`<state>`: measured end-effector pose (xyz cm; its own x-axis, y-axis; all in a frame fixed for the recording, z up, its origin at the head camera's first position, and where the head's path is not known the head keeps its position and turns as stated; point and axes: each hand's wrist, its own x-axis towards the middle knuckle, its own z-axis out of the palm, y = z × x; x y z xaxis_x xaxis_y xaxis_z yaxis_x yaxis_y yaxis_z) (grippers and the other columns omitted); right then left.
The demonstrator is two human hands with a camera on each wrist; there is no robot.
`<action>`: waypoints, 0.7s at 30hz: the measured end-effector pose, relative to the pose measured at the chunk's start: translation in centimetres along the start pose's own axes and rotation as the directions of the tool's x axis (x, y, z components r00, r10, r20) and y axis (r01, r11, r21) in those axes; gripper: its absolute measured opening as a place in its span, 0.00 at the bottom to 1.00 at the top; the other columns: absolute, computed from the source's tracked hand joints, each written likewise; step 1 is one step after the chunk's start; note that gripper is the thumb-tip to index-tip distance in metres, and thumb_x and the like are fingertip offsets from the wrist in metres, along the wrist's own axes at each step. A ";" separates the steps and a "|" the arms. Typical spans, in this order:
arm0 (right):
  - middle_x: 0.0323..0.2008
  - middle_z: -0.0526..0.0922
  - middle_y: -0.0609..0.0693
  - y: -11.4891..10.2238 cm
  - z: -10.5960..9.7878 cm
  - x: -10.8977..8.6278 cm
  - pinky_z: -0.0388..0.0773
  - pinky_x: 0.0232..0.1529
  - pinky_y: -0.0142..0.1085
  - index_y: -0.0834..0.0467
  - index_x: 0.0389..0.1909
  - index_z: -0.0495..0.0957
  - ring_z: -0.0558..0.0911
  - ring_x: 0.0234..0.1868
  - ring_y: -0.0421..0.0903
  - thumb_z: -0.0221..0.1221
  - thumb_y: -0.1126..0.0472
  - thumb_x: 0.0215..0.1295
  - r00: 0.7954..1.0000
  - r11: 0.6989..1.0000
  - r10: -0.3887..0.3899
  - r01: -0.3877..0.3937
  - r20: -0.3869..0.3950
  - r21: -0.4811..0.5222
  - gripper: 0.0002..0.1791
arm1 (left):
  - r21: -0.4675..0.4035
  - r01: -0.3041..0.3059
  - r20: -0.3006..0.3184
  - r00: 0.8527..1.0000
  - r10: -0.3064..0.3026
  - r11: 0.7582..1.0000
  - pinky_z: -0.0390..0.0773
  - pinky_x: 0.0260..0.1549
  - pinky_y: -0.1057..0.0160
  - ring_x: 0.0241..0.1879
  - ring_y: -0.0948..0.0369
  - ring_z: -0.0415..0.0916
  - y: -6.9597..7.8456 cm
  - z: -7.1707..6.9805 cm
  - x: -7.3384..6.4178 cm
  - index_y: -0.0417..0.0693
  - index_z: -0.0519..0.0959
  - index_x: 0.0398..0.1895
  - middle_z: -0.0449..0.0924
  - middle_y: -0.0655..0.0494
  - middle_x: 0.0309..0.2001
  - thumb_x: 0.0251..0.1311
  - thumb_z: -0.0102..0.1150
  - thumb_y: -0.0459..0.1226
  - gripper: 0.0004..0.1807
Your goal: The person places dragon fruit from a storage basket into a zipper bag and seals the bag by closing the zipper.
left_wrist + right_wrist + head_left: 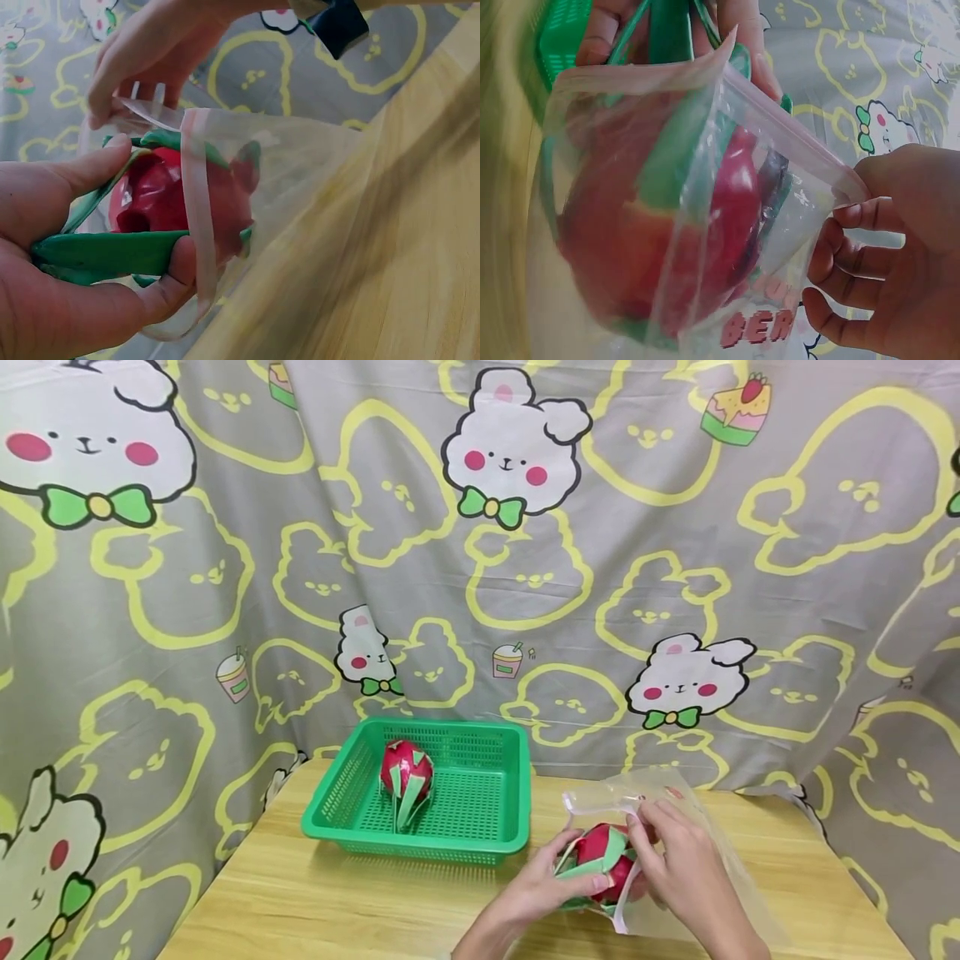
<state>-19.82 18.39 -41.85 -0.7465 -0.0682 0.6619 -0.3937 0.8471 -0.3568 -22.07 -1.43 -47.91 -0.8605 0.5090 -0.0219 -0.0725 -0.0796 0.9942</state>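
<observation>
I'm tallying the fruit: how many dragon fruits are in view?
2: the first dragon fruit lies in the green basket; the second dragon fruit, held by the left hand, is partly inside the clear bag. No others show.

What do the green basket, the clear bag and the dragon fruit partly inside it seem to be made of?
Green basket: probably molded plastic with a mild sheen, judging by its regular perforations.
Clear bag: likely thin, glossy plastic film, since it creases and is see-through.
Dragon fruit: smooth and shiny, with bright highlights; possibly artificial plastic or foam, but real skin remains possible.
</observation>
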 end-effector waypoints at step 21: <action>0.26 0.71 0.37 -0.6 -0.2 0.0 0.73 0.25 0.35 0.46 0.24 0.73 0.72 0.28 0.38 0.65 0.66 0.61 0.987 0.996 -0.068 0.059 -0.147 -0.066 0.14 | 0.118 -0.057 -0.019 0.998 0.059 0.991 0.82 0.33 0.66 0.37 0.66 0.80 -0.4 1.1 -0.1 0.51 0.79 0.64 0.83 0.62 0.43 0.63 0.70 0.37 0.25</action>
<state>-19.51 17.98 -41.47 -0.6310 -0.0479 0.7743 -0.4008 0.8747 -0.2725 -21.39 -0.51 -48.23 -0.8727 0.4869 0.0350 0.0364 -0.0065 0.9993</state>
